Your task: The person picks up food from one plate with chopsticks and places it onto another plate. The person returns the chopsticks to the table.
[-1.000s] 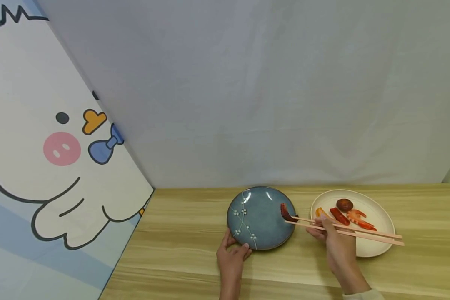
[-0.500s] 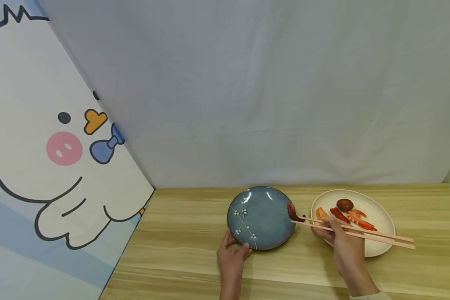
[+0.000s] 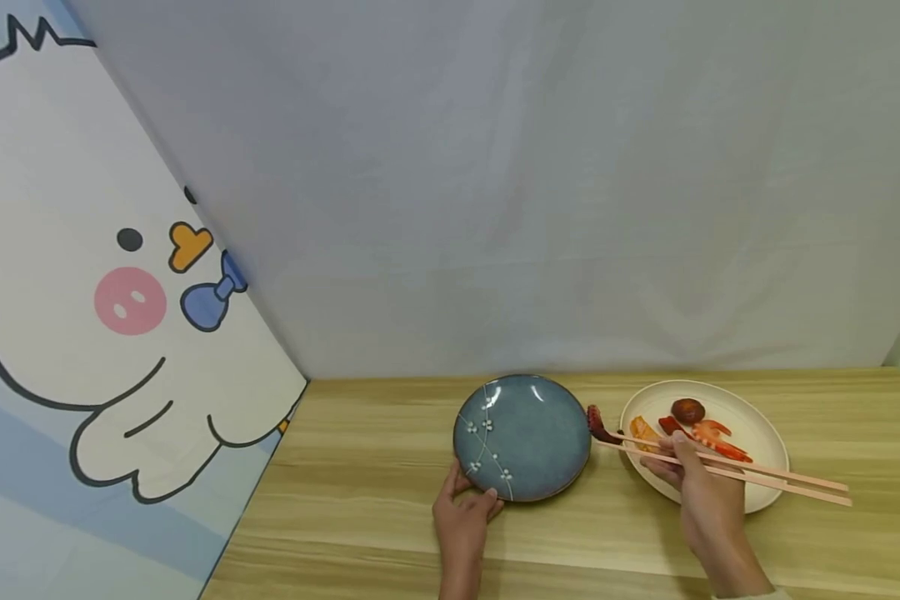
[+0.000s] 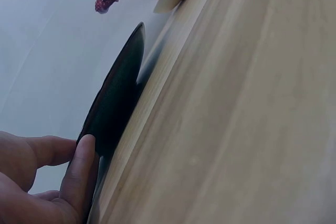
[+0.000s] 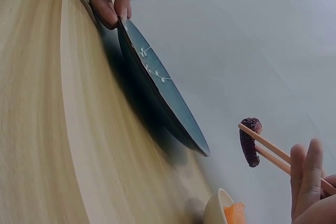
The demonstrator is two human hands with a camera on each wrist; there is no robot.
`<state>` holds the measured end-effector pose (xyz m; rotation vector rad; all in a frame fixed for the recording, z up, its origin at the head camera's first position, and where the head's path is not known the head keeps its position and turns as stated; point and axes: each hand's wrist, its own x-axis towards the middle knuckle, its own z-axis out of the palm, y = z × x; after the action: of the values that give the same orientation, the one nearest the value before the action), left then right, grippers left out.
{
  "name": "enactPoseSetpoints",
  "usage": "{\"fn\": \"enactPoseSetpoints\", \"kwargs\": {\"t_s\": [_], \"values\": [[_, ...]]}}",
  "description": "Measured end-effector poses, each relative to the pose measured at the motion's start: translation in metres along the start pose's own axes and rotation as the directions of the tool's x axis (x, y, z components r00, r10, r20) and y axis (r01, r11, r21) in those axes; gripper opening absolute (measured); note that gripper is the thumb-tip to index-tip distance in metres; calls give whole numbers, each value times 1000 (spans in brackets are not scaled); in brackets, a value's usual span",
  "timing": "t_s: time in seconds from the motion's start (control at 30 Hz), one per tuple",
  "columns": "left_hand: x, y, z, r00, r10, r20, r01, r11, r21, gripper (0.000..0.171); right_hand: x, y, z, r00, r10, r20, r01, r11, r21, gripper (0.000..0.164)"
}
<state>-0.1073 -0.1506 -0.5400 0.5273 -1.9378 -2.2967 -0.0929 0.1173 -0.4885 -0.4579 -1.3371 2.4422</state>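
My right hand [image 3: 708,500] holds a pair of light wooden chopsticks [image 3: 787,483] over the cream plate [image 3: 768,429]. Their tips pinch a dark red, curled piece of food with sucker-like bumps [image 5: 251,141], like an octopus tentacle. In the right wrist view it hangs in the air, above the level of both plates. In the head view it sits between the plates, just right of the blue plate's rim. My left hand [image 3: 463,521] grips the near left rim of the blue plate [image 3: 528,442], thumb on top; white blossom sprigs decorate its left side.
On the cream plate lie a round brown piece [image 3: 687,410], a shrimp [image 3: 712,435], a red strip [image 3: 671,426] and an orange piece [image 3: 643,431]. A pale curtain [image 3: 540,183] backs the wooden table [image 3: 360,483]. At left stands a cartoon-printed panel [image 3: 120,333].
My right hand has moved to the right with the chopsticks, carrying the dark red piece from over the blue plate to the gap between the plates. My left hand stays on the rim.
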Motion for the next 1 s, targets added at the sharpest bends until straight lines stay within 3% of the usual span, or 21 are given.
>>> {"fn": "enactPoseSetpoints", "kwargs": {"t_s": [0.2, 0.53, 0.83, 1.0], "values": [[1, -2, 0, 1000, 4, -1, -4, 1000, -1, 85, 3, -1, -5, 1000, 3, -5, -3, 1000, 22, 28], [3, -4, 1, 1000, 17, -3, -17, 1000, -13, 84, 8, -1, -16, 999, -1, 44, -3, 997, 82, 30], [6, -10, 2, 1000, 23, -15, -23, 1000, -1, 85, 11, 1, -29, 1000, -15, 7, 14, 996, 90, 33], [5, -10, 2, 999, 33, -16, -33, 999, -5, 84, 12, 0, -35, 998, -42, 37, 38, 992, 118, 32]]}}
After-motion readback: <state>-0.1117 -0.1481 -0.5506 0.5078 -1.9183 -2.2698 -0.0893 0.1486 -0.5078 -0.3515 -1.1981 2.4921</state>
